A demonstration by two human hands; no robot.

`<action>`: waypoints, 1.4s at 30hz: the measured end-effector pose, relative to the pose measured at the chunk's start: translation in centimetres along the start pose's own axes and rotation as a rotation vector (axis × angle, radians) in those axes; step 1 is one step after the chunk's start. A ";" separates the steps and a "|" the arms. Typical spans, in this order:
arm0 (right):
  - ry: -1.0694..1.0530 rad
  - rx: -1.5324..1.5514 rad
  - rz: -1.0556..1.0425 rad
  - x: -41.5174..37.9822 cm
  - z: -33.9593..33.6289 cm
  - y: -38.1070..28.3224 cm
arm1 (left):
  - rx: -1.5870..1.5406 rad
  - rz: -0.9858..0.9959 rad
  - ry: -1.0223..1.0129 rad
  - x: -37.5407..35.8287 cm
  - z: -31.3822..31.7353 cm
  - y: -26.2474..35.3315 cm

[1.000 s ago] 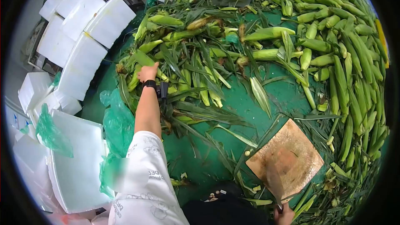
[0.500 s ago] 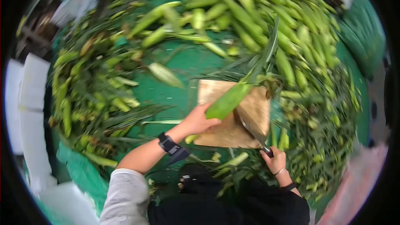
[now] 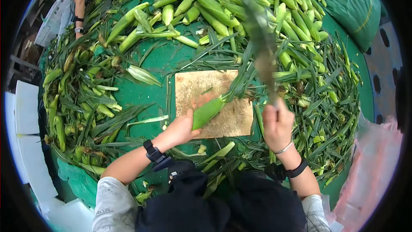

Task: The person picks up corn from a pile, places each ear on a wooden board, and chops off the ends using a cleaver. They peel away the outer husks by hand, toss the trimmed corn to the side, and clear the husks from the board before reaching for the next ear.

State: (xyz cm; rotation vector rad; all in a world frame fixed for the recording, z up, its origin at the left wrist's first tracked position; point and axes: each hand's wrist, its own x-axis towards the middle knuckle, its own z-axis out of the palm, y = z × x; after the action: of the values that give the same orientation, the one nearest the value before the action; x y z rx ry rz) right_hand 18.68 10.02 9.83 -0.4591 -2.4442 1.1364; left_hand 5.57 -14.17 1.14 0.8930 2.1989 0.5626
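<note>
My left hand [image 3: 180, 127] is closed around the lower end of a green ear of corn [image 3: 207, 112], holding it over a wooden cutting board [image 3: 189, 87]. Long leaves trail from the ear's far end past the board's right edge. In my right hand [image 3: 277, 124] a knife [image 3: 262, 43] is raised, its blade pointing away from me and smeared by motion. The blade is apart from the corn, to its right. Small green scraps lie on the board.
Many husked ears of corn [image 3: 210, 4] are piled at the back. Leaf trimmings [image 3: 317, 116] heap up on the right, and more trimmings [image 3: 77, 99] on the left. A green sack [image 3: 354, 13] stands back right. Another person's arm [image 3: 80, 6] reaches in at the upper left.
My right hand has lifted the knife from low over the board's right side to up and away. The ear in my left hand has a shorter leafy end. Another person's arm has come into view.
</note>
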 end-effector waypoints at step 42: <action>0.024 -0.437 1.067 -14.8 -4.8 12.9 | -1.938 0.504 0.423 12.3 -15.4 3.2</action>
State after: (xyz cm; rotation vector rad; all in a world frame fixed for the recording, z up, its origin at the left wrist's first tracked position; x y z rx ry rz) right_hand 35.38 14.40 -0.69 -2.0442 -2.3941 0.8514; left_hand -10.80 -4.99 8.02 0.1102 0.6874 2.5168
